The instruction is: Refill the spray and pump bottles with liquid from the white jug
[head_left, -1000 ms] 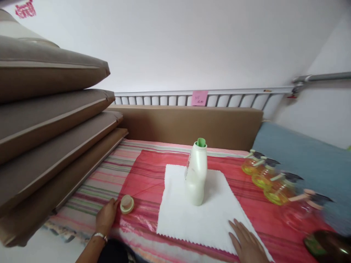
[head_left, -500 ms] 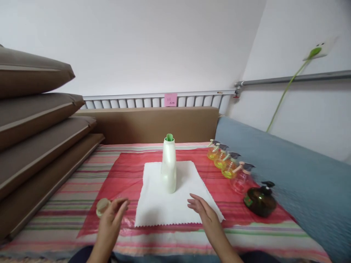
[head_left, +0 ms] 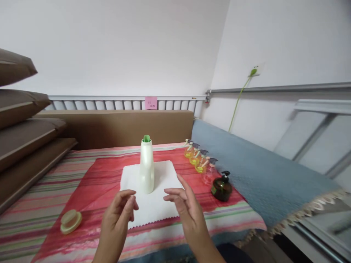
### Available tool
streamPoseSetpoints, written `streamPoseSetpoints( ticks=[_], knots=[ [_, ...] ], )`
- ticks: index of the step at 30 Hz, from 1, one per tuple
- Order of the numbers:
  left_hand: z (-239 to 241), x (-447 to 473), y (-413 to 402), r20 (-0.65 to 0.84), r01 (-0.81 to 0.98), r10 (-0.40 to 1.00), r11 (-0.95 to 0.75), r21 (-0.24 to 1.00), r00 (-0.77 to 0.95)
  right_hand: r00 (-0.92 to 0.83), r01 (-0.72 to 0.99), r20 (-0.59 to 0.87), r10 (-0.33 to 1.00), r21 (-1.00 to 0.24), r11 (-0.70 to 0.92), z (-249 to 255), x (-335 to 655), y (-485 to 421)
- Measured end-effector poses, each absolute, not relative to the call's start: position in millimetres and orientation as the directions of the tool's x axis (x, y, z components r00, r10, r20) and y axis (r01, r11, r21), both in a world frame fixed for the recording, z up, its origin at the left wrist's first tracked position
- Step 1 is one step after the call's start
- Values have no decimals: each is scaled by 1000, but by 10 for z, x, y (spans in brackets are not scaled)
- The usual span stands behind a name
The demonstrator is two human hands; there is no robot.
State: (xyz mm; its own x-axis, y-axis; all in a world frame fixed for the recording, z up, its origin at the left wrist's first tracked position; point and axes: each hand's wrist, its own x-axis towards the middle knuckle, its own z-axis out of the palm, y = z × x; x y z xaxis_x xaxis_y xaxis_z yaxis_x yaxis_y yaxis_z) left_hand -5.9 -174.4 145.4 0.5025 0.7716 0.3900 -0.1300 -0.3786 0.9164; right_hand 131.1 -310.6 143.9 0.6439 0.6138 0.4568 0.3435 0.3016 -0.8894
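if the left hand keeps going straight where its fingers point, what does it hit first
Probably the white bottle on the white cloth: the left hand is raised over the cloth, fingers aimed up and forward. Depth is unclear.

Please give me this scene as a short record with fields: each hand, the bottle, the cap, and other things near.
left hand: raised, empty, fingers curled
right hand: raised, open, empty
white bottle: upright on white cloth, green spout uncovered
cap: lies on red sheet, left of hands
row at right: four small spray bottles, dark pump bottle
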Motion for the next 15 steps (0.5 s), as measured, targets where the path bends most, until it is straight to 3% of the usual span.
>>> streamPoseSetpoints(
  ticks=[4, 8, 15],
  knots=[
    [1458, -170, -1822, 514, -61, 743, -544, 837, 429, 665, 448, 533, 523, -845, 292, 1501, 1197, -3124],
    [1496, -305, -1943, 622, 29, 690, -678, 734, 371, 691, 425, 523, 499, -852, 305, 1499, 1042, -3126],
    [1424, -382, -2077, 587, -12, 715, -630, 776, 379, 666, 469, 510, 543, -854, 227, 1386, 983, -3132]
  ],
)
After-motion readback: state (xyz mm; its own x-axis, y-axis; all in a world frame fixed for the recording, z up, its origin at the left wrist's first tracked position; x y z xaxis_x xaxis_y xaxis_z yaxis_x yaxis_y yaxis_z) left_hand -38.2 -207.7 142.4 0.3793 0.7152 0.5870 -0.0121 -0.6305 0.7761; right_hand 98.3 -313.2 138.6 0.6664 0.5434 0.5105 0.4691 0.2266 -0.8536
